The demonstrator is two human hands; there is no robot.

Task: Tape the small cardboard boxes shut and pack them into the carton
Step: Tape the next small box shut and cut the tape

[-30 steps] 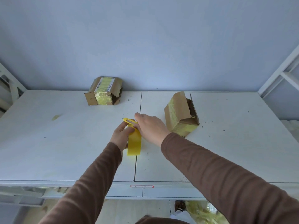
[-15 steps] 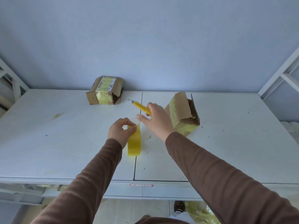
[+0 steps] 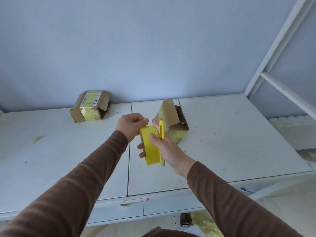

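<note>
Tape roll (image 3: pixel 151 147), held above worktop (image 3: pixel 222 142).
Right hand (image 3: pixel 168 149) grips roll and cutter (image 3: pixel 161 129); left hand (image 3: pixel 130 124) pinches its top edge; open box (image 3: pixel 172 123) just beyond.

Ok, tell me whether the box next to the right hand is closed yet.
Open. The small box beside the right hand has flaps standing up and its dark inside showing; no tape across the opening.

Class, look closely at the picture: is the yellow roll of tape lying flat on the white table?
No: the tape roll is held up above the table in the right hand, together with a yellow cutter.
</note>
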